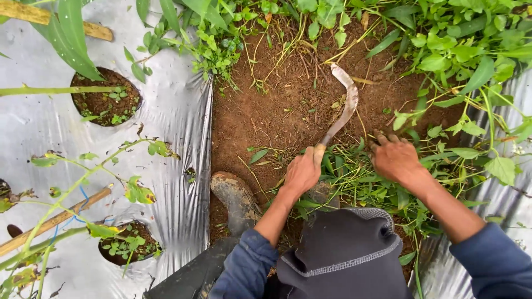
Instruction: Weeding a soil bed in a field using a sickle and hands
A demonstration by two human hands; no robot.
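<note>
Where weeds [354, 177] cover soil [260, 111], plastic mulch [177, 111] borders.

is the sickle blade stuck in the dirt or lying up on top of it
On top, as far as visible. The whole curved sickle blade shows against the bare soil, tip included, held by the left hand. Whether it touches the ground, cannot tell.

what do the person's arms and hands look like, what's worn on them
Both hands, left hand and right hand, are bare with no gloves, and look soiled. Each arm wears a dark blue long sleeve pushed up, leaving the forearms uncovered.
</note>
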